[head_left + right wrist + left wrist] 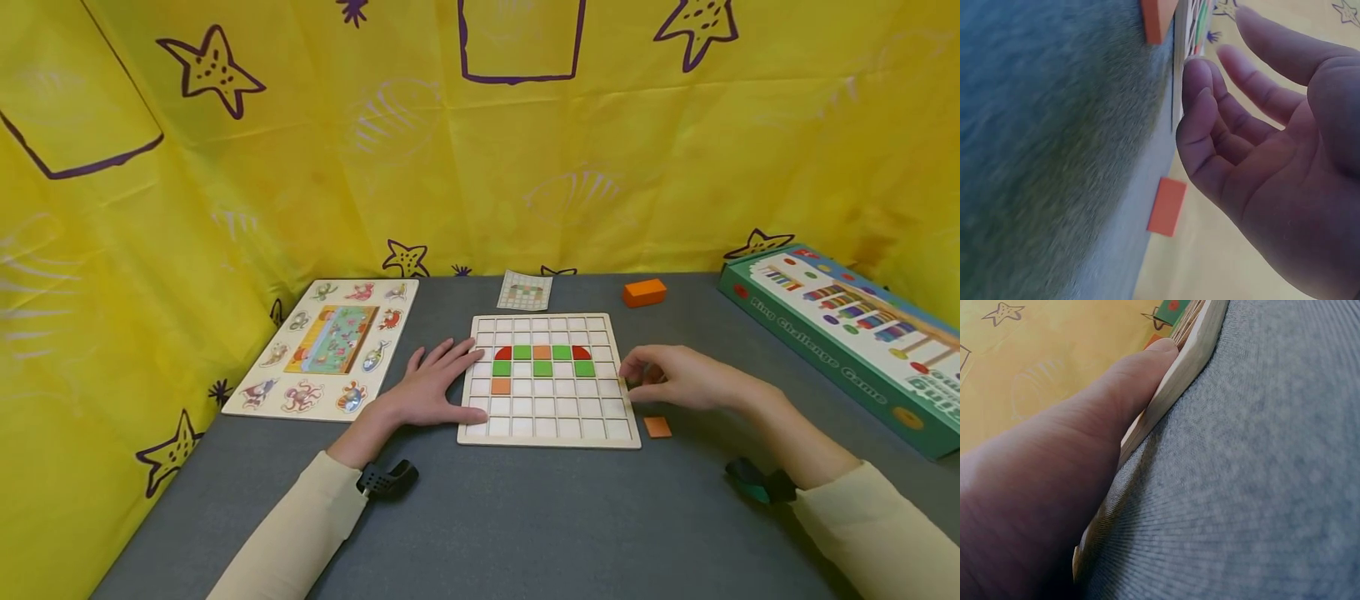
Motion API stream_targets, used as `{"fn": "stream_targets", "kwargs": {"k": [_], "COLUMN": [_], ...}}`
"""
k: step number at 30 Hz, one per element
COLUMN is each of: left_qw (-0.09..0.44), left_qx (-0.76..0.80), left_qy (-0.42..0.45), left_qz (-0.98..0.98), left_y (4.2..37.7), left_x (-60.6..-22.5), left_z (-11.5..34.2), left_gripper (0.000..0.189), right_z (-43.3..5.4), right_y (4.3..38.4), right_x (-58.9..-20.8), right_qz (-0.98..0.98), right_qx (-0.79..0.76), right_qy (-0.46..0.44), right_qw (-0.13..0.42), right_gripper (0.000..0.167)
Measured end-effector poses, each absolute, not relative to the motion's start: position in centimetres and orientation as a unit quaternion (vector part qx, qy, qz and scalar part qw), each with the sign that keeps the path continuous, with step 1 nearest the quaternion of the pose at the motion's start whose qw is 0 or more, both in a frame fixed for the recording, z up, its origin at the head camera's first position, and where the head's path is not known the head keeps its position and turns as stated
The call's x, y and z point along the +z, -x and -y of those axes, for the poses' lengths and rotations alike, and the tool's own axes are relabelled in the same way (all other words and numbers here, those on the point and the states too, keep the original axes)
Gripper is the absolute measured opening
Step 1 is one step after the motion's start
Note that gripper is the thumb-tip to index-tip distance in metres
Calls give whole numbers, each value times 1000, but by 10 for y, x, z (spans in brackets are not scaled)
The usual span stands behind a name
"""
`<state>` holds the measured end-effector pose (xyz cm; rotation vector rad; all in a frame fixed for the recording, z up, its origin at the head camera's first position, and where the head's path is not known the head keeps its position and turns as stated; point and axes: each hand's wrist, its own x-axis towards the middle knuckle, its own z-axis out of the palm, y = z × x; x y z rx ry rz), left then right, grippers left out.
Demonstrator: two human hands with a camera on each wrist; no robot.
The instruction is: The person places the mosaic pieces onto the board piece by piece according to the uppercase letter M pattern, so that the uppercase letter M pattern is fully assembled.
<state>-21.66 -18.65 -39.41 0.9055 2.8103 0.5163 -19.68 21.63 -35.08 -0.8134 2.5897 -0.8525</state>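
Note:
A white wooden grid board (566, 429) lies on the grey table, holding red, green and orange pieces in its upper rows. My left hand (431, 385) rests with spread fingers along the board's left edge; its thumb (1138, 375) presses the near-left rim in the left wrist view. At the right edge hovers my right hand (678, 377), fingers loosely bent and thumb apart, with nothing between them in the right wrist view. Just below that hand, an orange square tile (657, 427) lies on the table beside the board's near-right corner.
A small pattern card (525, 291) lies behind the board, with an orange block (644, 292) to its right. On the left is a sea-animal puzzle board (251, 408). A green Ring Challenge Game box (832, 371) stands at the right. Yellow cloth (495, 183) hangs behind.

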Motion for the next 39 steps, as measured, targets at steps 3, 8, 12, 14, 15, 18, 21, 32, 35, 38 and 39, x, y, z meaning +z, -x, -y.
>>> {"fn": "stream_targets", "kwargs": {"k": [3,8,12,14,15,18,21,32,35,38,39], "left_qw": [74,75,72,71,71,74,77,75,75,73,72], "left_qx": [168,165,166,166,166,163,161,165,163,164,166], "left_qy": [-298,-297,-300,-301,-301,-298,-297,-299,-296,-297,-299], "left_qz": [-937,-937,-937,-936,-937,-938,-938,-937,-938,-938,-937], "left_y": [218,218,217,216,216,217,218,218,218,219,219], "left_x": [-395,-396,-395,-394,-395,-395,-396,-396,-397,-398,-398], "left_z": [187,187,186,185,185,184,183,184,186,188,188], "left_gripper": [99,99,98,98,98,98,99,99,100,101,101], "right_z": [-222,-228,-231,-232,-232,-233,-234,-237,-236,-235,-235], "right_y": [193,186,180,178,176,171,167,162,163,164,164], "right_x": [-353,-358,-361,-361,-361,-362,-364,-368,-368,-367,-367], "right_qz": [-899,-894,-892,-892,-891,-890,-891,-898,-898,-897,-896], "right_qx": [-297,-304,-306,-306,-307,-308,-302,-280,-278,-279,-281], "right_qy": [281,280,280,280,279,283,293,313,315,318,319], "right_qw": [158,176,181,182,184,184,171,133,133,129,128], "right_gripper": [27,28,27,27,27,27,27,18,18,17,17]}}
